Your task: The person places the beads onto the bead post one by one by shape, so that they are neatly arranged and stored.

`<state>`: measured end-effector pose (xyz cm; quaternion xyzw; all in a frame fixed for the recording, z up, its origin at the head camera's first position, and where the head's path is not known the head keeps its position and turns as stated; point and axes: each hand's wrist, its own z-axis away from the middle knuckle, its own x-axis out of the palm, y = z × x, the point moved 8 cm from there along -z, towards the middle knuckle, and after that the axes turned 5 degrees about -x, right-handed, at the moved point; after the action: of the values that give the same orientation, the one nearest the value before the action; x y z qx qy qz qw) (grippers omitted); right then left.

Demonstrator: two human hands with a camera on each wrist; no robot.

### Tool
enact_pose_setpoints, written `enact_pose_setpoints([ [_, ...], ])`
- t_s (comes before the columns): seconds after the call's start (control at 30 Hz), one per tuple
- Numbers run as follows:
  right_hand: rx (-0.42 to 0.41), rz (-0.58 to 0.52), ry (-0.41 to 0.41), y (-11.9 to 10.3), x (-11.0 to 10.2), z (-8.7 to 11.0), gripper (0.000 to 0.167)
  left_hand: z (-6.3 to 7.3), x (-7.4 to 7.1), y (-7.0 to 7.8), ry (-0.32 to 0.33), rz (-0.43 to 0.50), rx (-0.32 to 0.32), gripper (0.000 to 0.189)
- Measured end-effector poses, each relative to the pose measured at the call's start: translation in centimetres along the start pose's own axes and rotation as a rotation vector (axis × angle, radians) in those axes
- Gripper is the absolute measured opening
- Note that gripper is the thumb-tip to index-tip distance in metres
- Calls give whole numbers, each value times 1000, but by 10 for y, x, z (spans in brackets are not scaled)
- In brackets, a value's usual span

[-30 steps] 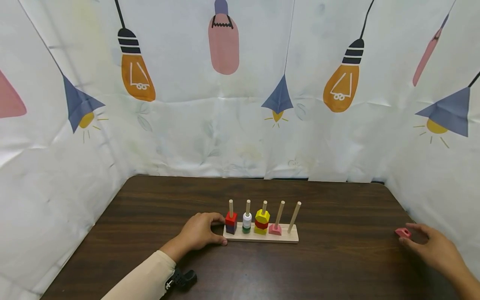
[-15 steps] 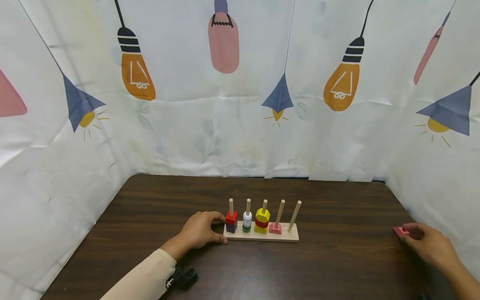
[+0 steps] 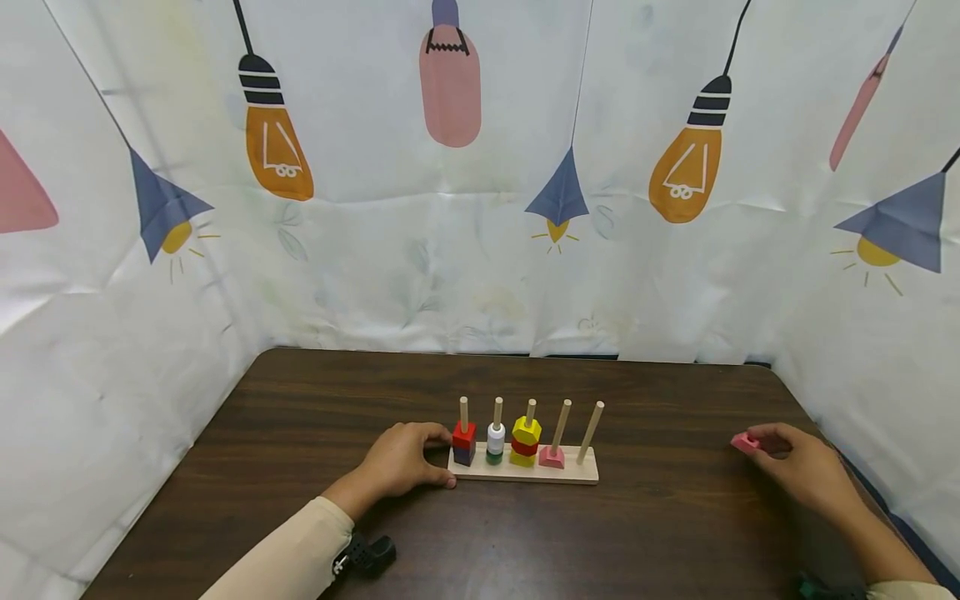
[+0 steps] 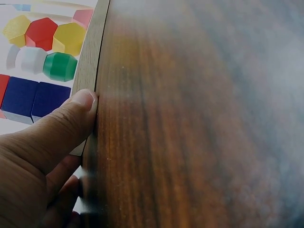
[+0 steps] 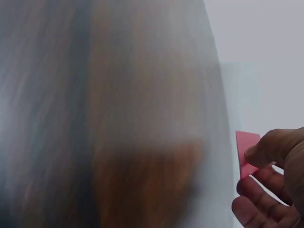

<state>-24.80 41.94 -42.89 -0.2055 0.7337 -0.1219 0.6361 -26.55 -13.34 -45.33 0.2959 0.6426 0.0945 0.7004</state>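
Observation:
My left hand [image 3: 405, 460] grips the left end of a wooden peg stand [image 3: 517, 473], its thumb along the front edge of the base. Two cubes, a red one [image 3: 463, 437] over a dark blue one, sit on the leftmost peg in the head view. Beside them stand white and green beads [image 3: 496, 440], then yellow and red hexagonal blocks [image 3: 527, 432]. A pink block [image 3: 552, 457] lies low on the fourth peg; the fifth is bare. Well to the right, my right hand [image 3: 804, 468] pinches another pink block [image 5: 248, 151] between thumb and fingers, above the table.
The dark wood-grain table [image 3: 660, 533] spreads around the stand. A white curtain [image 3: 360, 275] printed with lamps and bulbs hangs behind and at both sides. A black wrist device [image 3: 366, 555] sits at my left cuff.
My right hand has closed its fingers on the pink block at the table's right side and carried it leftward. My left hand and the stand have stayed put.

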Motion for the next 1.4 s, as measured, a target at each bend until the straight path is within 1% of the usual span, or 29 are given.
enact_pose_setpoints([
  [0.07,-27,-15,7,-13,1,-2,38,0,0,0,0,1,1,56],
  [0.2,-74,-55,6,-42,-2,-8,38,0,0,1,-1,-3,8,55],
  [0.37,-147,-96,10,-82,-5,-16,33,0,1,0,3,-7,9,55],
  [0.57,-204,-143,-20,-122,-9,-22,32,1,0,1,8,-8,3,54],
  [0.67,-225,-164,-24,-135,-12,-23,31,1,-1,2,8,-5,1,53],
  [0.9,-297,-181,12,-166,-18,-25,30,1,-1,2,7,-5,-10,53],
  [1.13,-372,-235,23,-198,-20,-27,27,1,-2,1,9,-9,-8,53],
  [1.4,-444,-278,30,-225,-18,-28,31,1,0,1,5,-10,-9,53],
])
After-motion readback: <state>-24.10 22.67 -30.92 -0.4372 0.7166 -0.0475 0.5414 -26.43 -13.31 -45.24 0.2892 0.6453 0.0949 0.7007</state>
